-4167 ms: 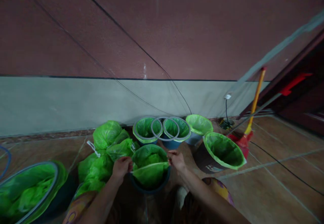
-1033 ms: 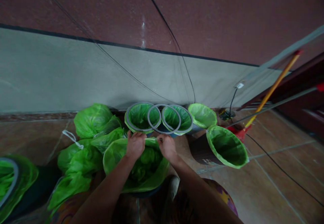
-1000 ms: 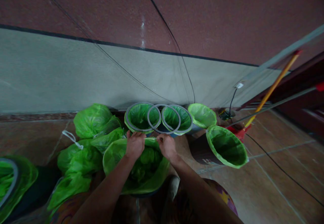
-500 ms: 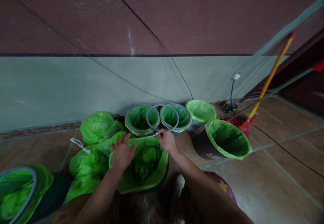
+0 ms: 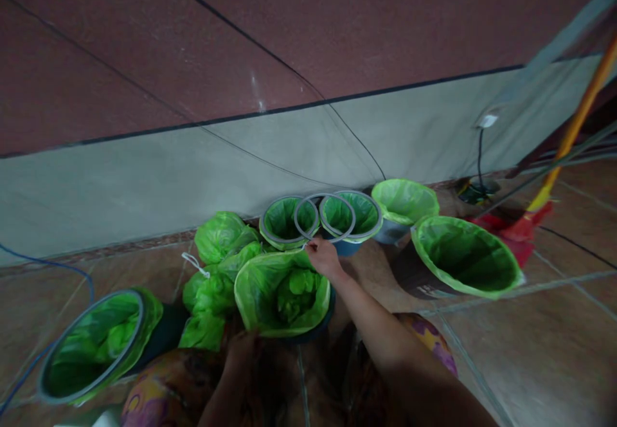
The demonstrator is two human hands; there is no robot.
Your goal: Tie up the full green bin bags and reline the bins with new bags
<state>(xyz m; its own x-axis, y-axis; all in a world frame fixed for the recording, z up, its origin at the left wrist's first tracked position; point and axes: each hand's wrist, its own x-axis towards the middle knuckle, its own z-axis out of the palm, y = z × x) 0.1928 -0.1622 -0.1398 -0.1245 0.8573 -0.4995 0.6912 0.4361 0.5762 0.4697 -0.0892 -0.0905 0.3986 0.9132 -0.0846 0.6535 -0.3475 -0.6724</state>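
A dark bin lined with a green bag (image 5: 282, 292) stands on the floor right in front of me. My right hand (image 5: 324, 256) reaches past its far rim and pinches the near edge of a loose grey ring (image 5: 324, 216) that lies across two lined bins (image 5: 289, 222) behind. My left hand (image 5: 243, 350) has dropped low by the near side of the front bin, close to my knee. It is in shadow and its fingers do not show clearly.
Tied green bags (image 5: 212, 272) lie to the left. A ringed, lined bin (image 5: 96, 343) stands at far left. Two more lined bins (image 5: 463, 256) stand at right, near a red broom with a yellow handle (image 5: 554, 182). Cables hang along the wall (image 5: 193, 176).
My left hand left the front bin's rim and dropped toward my knee. My right hand moved from the bag's edge onto the loose grey ring. The view swung left and tilted.
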